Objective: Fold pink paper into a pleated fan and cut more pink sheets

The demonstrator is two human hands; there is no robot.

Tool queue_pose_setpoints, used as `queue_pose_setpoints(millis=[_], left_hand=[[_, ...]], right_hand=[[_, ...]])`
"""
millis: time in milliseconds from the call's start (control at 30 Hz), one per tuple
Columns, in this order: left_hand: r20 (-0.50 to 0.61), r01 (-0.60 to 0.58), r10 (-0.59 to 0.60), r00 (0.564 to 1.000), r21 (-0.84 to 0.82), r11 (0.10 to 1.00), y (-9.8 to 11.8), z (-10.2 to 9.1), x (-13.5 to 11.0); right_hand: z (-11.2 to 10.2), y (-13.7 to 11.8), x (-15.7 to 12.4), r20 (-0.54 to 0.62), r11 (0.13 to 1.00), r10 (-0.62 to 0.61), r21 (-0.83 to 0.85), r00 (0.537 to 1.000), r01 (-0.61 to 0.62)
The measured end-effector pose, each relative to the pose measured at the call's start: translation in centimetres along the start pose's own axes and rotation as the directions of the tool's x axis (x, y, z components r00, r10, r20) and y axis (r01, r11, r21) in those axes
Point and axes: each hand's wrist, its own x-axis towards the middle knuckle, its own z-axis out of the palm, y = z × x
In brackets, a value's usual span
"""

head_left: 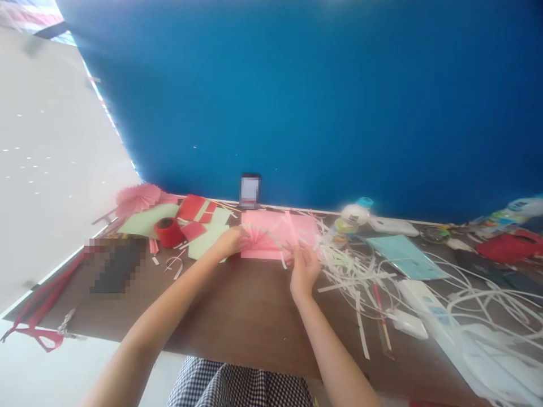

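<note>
A pleated pink paper fan (256,237) is spread over flat pink paper (278,220) near the back of the table. At the fan's left edge, my left hand (232,241) has its fingers closed on the folded paper. To the right of the fan, my right hand (304,265) is closed in a pinch at the paper's right part. What sits between its fingertips is too blurred to name. A narrow pink strip (291,225) rises just beyond those fingertips. Pale green paper (207,240) lies beside my left hand.
Left of my hands are a red thread spool (168,232), red paper pieces (193,207) and a finished pink rosette (139,198). Heaped paper strips (352,263), a bottle (352,217), a light blue sheet (403,255) and a power strip (428,302) with tangled cables lie right. A blue wall (297,102) stands behind.
</note>
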Motion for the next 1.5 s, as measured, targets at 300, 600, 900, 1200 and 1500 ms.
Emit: queue_pose_setpoints(millis=[300, 600, 900, 1200, 1500], left_hand=[[-0.161, 0.060, -0.016, 0.987, 0.271, 0.961, -3.1, 1.1, -5.7], [-0.309, 0.087, -0.124, 0.943, -0.132, 0.987, -4.0, 2.2, -5.0], [-0.327, 0.168, -0.291, 0.899, -0.357, 0.919, -3.0, 1.7, -5.1], [-0.321, 0.146, -0.268, 0.908, -0.355, 0.923, -2.6, 1.8, -5.2], [-0.344, 0.122, -0.242, 0.907, -0.336, 0.934, -2.5, 1.8, -5.2]], right_hand=[[-0.3, -0.2, -1.0, 0.149, 0.932, -0.199, -0.277, 0.969, 0.234], [0.3, -0.6, -2.3, 0.426, 0.589, -0.436, -0.531, 0.793, 0.609], [0.7, 0.5, -3.0, 0.496, 0.547, -0.368, -0.569, 0.787, 0.614], [0.8, 0.8, -3.0, 0.499, 0.528, -0.357, -0.589, 0.789, 0.612], [0.8, 0.6, -3.1, 0.499, 0.506, -0.344, -0.615, 0.795, 0.605]])
